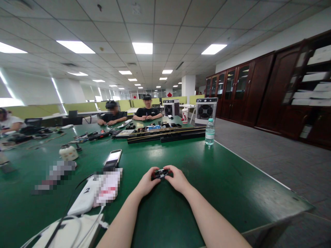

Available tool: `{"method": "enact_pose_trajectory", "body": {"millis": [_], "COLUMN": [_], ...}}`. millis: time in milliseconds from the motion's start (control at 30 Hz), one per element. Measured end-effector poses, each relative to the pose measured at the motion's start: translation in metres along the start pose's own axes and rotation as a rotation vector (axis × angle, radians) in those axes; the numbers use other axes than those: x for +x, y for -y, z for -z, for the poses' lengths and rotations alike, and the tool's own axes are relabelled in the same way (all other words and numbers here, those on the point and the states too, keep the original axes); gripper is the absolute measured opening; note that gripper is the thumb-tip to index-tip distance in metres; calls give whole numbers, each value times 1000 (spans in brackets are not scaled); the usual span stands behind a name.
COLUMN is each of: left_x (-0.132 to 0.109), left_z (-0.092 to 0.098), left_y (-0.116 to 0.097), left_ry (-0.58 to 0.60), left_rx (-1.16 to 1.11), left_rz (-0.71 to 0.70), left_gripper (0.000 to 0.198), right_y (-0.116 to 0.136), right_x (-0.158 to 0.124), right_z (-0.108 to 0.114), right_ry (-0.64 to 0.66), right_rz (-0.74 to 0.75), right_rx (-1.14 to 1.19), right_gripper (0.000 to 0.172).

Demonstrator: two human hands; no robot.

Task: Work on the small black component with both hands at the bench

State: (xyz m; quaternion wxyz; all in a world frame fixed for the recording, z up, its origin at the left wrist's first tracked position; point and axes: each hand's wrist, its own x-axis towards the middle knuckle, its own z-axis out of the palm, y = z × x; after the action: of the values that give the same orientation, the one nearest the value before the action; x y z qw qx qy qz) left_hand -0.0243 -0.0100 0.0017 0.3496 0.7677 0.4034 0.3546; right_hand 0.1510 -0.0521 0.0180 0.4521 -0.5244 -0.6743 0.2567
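Between my two hands, just above the green table point(204, 193), is a small black device point(160, 174) with lighter, silvery parts. My left hand point(148, 182) grips its left side between thumb and fingers. On its right side, the thumb and fingers of my right hand point(177, 178) are closed round the edge. Fine details of the device are too small to tell. A phone point(113, 156) and a white power bank point(84, 196) marked 2 lie left of my hands.
A water bottle point(209, 132) stands near the right edge. Long black bars point(144, 137) lie across the table farther back. A white jar point(68, 152), cables and a cream box point(74, 234) are at the left. People sit at the far side.
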Motion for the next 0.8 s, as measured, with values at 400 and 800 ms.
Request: {"method": "enact_pose_trajectory", "body": {"millis": [400, 800], "left_x": [1, 1], "left_z": [-1, -1], "left_y": [8, 7], "left_ry": [14, -11], "left_rx": [-14, 3], "left_rz": [-32, -10], "left_gripper": [41, 41], "right_y": [0, -4], "right_x": [0, 1], "right_z": [0, -1], "right_ry": [0, -29], "right_rz": [0, -10], "right_rx": [-9, -3], "right_gripper": [34, 32]}}
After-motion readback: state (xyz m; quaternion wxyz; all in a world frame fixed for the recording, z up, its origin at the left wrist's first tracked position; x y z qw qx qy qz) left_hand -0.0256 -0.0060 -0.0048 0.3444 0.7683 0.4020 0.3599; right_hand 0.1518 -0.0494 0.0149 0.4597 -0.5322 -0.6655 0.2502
